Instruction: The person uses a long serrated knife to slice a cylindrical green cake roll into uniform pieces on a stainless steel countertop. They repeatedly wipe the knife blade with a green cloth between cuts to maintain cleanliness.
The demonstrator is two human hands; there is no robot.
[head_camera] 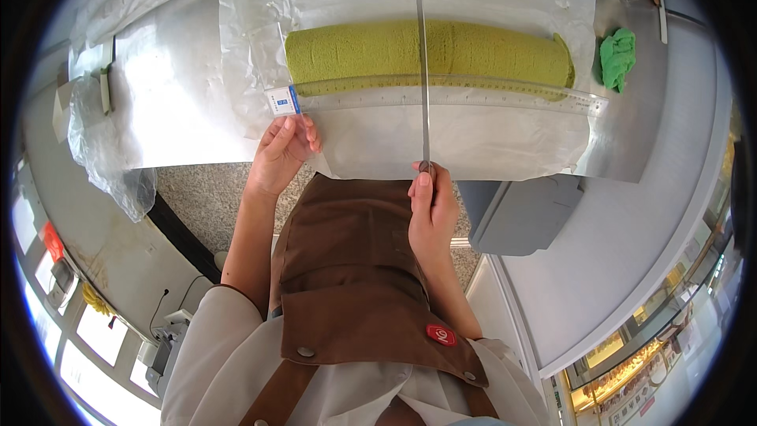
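A long green cake roll [366,50] lies sideways on a sheet of white baking paper [366,142]. Along its near side runs a clear plastic ruler [502,100] with a crosspiece at its left end, like a T-square, bearing a blue-and-white label. My left hand [287,142] pinches the near end of that crosspiece, just below the label. In my right hand [434,207] is the handle of a long, narrow knife [423,65]. Its blade points away from me and passes over the ruler and the roll near its middle; whether it touches the roll I cannot tell.
The paper rests on a metal worktable [159,94]. A crumpled green cloth [618,59] lies to the right. Clear plastic film [100,148] hangs over the left edge. Below the table's near edge stands a grey bin [526,213]; a display case glows at lower right.
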